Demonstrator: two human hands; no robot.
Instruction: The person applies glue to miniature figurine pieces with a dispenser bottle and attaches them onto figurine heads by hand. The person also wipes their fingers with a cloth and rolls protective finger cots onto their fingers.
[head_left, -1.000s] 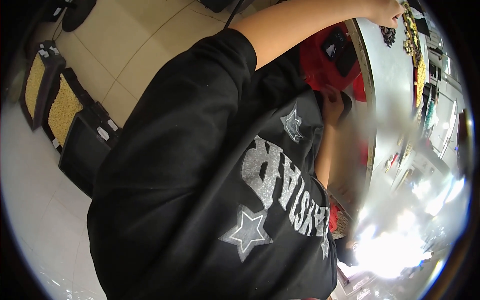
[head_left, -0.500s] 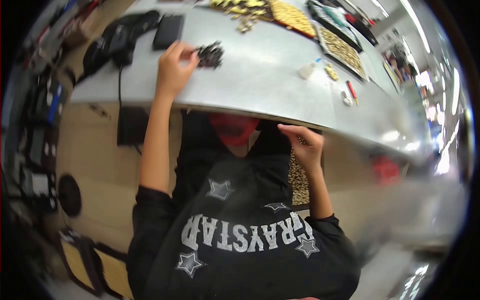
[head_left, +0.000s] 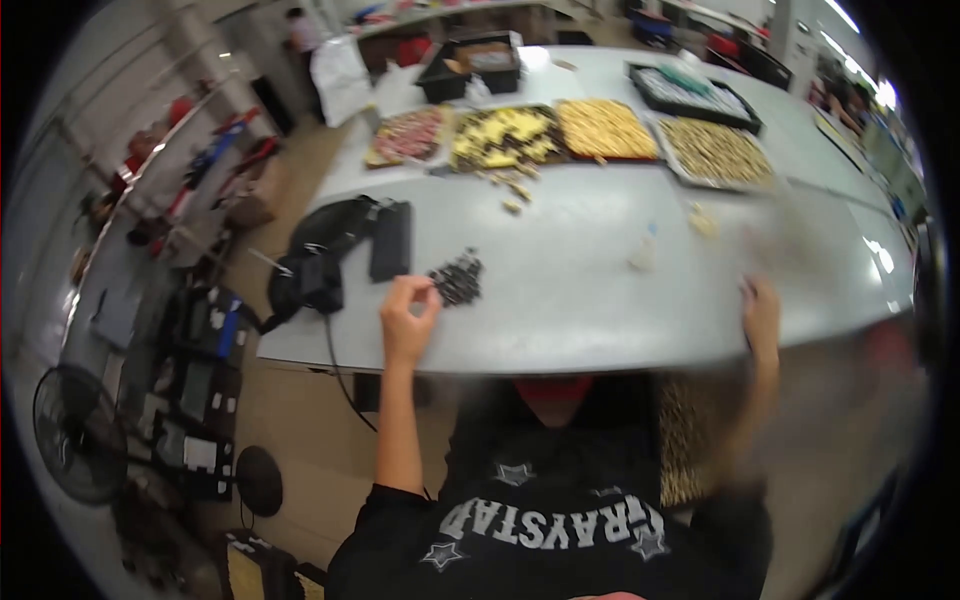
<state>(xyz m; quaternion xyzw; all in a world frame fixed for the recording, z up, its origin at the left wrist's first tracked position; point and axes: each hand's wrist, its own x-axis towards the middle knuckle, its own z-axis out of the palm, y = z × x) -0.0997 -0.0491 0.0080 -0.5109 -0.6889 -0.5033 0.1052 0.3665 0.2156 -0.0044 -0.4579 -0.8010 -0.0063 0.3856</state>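
My left hand is at the near left of the grey table, thumb and fingers pinched together. Its fingertips meet the edge of a loose pile of small black parts; what they hold, if anything, is too small to make out. Over the table's near right edge is my right hand, somewhat blurred, fingers curled closed. A pale speck shows at its fingertips, too small to name. Between the hands and farther back stands a small translucent bottle with a blue tip. Small yellowish pieces lie beyond the right hand.
Behind the pile lie a dark flat box and a black bag. Trays of pink, yellow-and-black, yellow and tan parts line the far side. Below the table, another tray of parts sits right of my lap.
The view has tilted up, showing more of the table's far side. My right hand has risen from beside the table's front edge to over its right part. My left hand stays by the black pile.
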